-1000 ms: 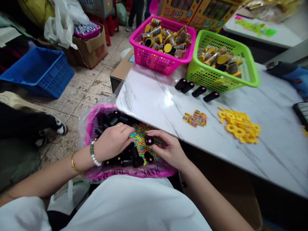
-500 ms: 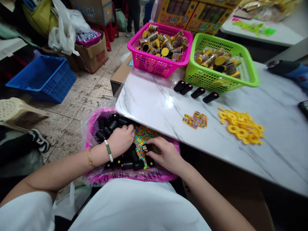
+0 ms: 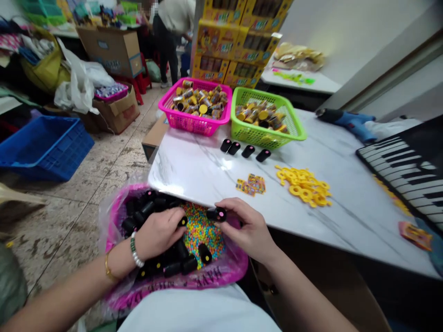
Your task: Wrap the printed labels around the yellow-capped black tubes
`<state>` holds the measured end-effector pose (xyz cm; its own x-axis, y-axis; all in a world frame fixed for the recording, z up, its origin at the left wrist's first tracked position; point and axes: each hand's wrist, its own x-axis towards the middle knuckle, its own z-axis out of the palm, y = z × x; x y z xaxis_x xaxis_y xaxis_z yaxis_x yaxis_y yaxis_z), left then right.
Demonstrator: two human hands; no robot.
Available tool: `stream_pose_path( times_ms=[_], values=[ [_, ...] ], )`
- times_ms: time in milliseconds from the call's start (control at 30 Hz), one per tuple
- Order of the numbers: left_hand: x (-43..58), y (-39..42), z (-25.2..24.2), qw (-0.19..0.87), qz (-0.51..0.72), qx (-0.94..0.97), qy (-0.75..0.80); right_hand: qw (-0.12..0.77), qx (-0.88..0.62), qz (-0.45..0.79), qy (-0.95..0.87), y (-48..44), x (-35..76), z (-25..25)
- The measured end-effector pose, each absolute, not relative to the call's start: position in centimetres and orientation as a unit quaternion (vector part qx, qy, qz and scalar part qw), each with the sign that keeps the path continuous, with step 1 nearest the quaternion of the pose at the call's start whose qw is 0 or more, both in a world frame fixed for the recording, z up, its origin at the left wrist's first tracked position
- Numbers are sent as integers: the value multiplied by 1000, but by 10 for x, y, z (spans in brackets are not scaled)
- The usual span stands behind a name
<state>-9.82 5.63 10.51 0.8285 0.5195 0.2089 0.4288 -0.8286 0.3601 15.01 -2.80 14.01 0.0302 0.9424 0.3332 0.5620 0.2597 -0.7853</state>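
Observation:
A pink basin (image 3: 238,265) lined with clear plastic holds small multicoloured beads (image 3: 200,228) and many small black cylinders (image 3: 172,269). My right hand (image 3: 247,226) grips one black cylindrical container (image 3: 213,213) between thumb and fingers, above the beads and beside the table edge. A pink dot shows at its end facing me. Over the left part of the basin, my left hand (image 3: 161,235) has its fingers closed round another black cylinder (image 3: 182,222) with a yellow dot. Whether these cylinders have beads inside cannot be seen.
On the marbled table (image 3: 194,161) stand several black cylinders (image 3: 248,151), small printed cards (image 3: 252,184) and yellow plastic rings (image 3: 304,186). Behind are a pink basket (image 3: 197,124) and a green basket (image 3: 270,136) of filled tubes. A heat gun (image 3: 349,122) lies right.
My right hand has lifted its black cylinder up out of the beads. A yellow-dotted cylinder now shows in my left fingers. The view has tilted up and turned right.

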Motion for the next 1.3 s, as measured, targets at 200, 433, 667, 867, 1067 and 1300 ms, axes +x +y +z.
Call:
stream_pose_path(
  times_ms=[200,433,667,867,1067,1300],
  values=[
    [-93,52,111,336,231,869,281,347,-706,73,-613,35,195,148],
    [-93,60,121,442,267,793,323,356,-746,55,-560,80,214,153],
    [-89,61,113,624,263,644,357,359,-583,201,-701,-14,123,137],
    [-95,59,117,523,196,773,302,344,-576,228,-706,-30,98,104],
    [-95,71,105,76,124,955,259,-8,-630,97,-771,-24,108,95],
    [-86,72,101,-20,6,964,266,148,-587,290,-741,-9,95,85]
  ],
)
